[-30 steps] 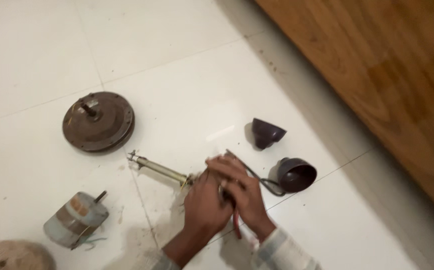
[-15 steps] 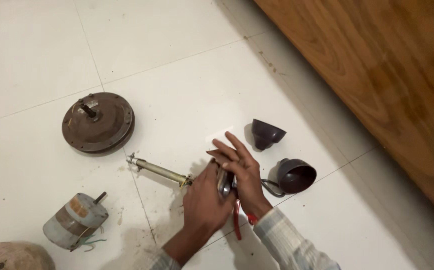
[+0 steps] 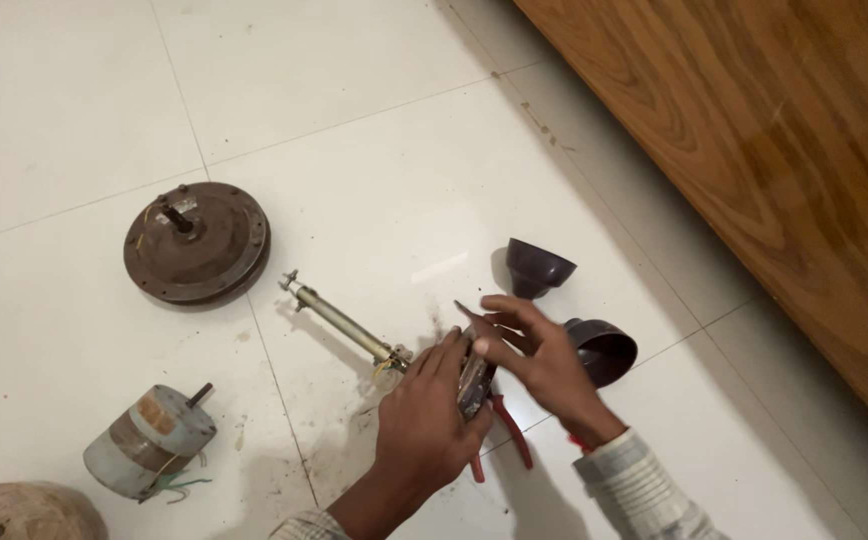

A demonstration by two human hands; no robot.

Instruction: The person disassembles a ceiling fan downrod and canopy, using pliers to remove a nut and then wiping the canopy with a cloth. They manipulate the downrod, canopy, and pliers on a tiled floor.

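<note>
I see my left hand [image 3: 424, 425] grasping a small dark metal block [image 3: 474, 380] at the near end of a long pale metal rod [image 3: 344, 322] lying on the white tiled floor [image 3: 374, 170]. My right hand [image 3: 539, 355] touches the block, fingers extended, not clenched. Red-handled pliers [image 3: 514, 440] lie beneath both hands. Two dark cone-shaped cups [image 3: 537, 268] sit just beyond the right hand. A rusty round motor housing [image 3: 197, 243] and a grey cylindrical motor [image 3: 149, 442] lie well apart, left.
</note>
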